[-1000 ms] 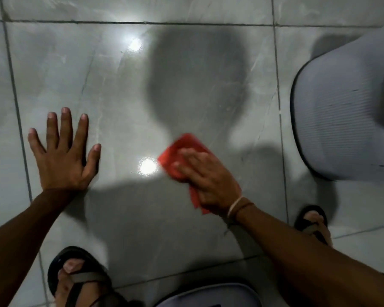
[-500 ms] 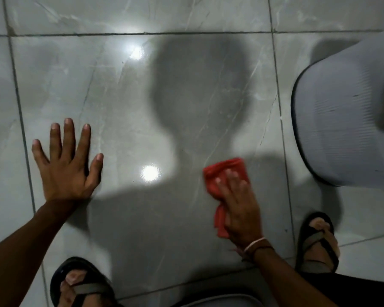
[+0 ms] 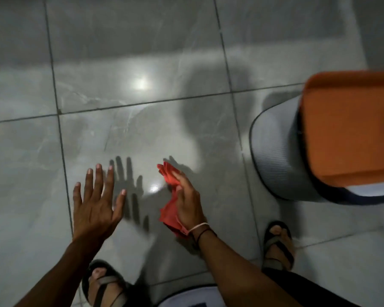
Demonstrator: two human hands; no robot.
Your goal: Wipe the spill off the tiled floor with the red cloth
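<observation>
The red cloth (image 3: 170, 203) is bunched in my right hand (image 3: 187, 203), held a little above the grey tiled floor (image 3: 142, 134); a fold hangs down by my wrist. My left hand (image 3: 95, 207) is open with fingers spread, raised off the floor, and its shadow falls on the tile to its right. The tile between my hands is glossy with a bright light reflection; I cannot make out a spill on it.
A grey ribbed stool or bin (image 3: 275, 156) with an orange top (image 3: 350, 129) stands at the right. My sandalled feet (image 3: 279, 247) (image 3: 104, 282) are at the bottom. A pale object's rim (image 3: 186, 295) shows at the bottom edge.
Both hands have lifted off the floor. The right hand has gathered the cloth and raised it. The view has risen and tilted forward, showing the orange top at right.
</observation>
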